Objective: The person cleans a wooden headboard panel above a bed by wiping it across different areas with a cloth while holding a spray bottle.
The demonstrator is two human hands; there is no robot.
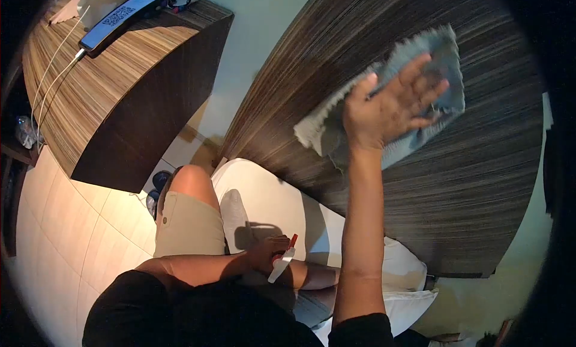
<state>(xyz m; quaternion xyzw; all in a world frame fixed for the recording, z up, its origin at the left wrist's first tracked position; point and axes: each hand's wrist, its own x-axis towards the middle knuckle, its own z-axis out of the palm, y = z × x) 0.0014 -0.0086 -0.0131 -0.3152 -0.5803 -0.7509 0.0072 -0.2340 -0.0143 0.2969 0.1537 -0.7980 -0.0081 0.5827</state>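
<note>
My right hand (390,107) lies flat with its fingers spread on a grey-blue cloth (444,53) with a frayed edge. Under its palm, the cloth is pressed against a dark wood-grain headboard (312,77). Down in my lap, my left hand (268,253) is closed around a spray bottle with a red nozzle (293,241) and a whitish part (281,268). Most of the bottle is hidden by the hand and arm.
To the left stands a wood-grain bedside table (108,89) holding a phone (123,21) with a code on its screen and a charging cable (51,83). I sit on a white-covered mattress (264,185). Dark objects (157,188) lie on the tiled floor (90,227).
</note>
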